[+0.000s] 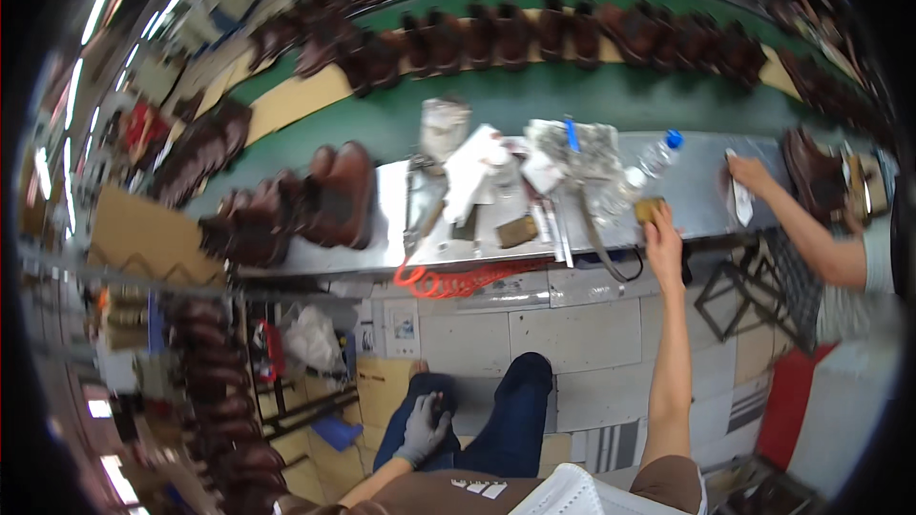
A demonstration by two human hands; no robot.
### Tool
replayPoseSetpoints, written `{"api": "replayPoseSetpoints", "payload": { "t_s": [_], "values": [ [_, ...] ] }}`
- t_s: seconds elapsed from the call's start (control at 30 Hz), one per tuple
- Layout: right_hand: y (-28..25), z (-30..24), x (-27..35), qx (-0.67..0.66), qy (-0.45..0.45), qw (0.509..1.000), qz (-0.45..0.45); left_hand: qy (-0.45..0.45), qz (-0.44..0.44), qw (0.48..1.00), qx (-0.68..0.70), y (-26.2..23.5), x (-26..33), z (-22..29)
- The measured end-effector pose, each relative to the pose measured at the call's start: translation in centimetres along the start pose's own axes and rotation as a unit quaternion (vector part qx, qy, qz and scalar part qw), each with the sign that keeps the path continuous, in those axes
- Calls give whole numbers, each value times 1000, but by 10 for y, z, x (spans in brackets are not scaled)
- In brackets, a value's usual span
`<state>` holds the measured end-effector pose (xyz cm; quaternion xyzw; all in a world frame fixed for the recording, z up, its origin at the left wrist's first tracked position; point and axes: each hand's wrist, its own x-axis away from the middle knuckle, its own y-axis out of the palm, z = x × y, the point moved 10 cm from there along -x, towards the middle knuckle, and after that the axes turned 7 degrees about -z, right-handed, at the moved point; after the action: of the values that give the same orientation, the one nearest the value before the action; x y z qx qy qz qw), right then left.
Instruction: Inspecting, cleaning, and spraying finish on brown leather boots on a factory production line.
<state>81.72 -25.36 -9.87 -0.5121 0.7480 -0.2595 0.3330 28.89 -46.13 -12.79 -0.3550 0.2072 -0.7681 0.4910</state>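
The right hand (pixel 665 238) reaches over the shiny metal surface (pixel 701 186). Its fingers touch a yellow block (pixel 649 208), at 11 o'clock from the hand. I can't tell if that grip is closed around the block or just resting on it. A clear bottle (pixel 658 158) with a blue cap is at 12 o'clock. Another person's hand (pixel 751 175) is at 2 o'clock. Shiny brown boots (pixel 345 198) stand at 9 o'clock. The left hand (pixel 422 431), in a gray glove, rests on the lap at 8 o'clock; I can't tell if its grip is closed.
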Motion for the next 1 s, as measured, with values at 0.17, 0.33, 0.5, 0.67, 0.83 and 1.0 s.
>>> {"api": "replayPoseSetpoints", "payload": {
  "t_s": [0.17,0.33,0.5,0.67,0.83,1.0],
  "values": [
    [-71,-116,18,25,53,986,157,-78,39,994,71,-41,-10,-15],
    [46,-299,4,-134,-50,987,-73,-50,149,963,218,-147,-59,-77],
    [245,-399,-3,-322,54,895,-306,128,269,945,139,-364,-192,-120],
    [380,-338,-29,-352,301,858,-221,-184,11,794,579,-327,-332,-137],
    [397,-365,-35,-415,379,815,-142,-185,-12,702,688,-304,-358,-134],
    [401,-378,-24,-610,372,682,-154,-127,6,746,654,-342,-330,-112]
  ]
}}
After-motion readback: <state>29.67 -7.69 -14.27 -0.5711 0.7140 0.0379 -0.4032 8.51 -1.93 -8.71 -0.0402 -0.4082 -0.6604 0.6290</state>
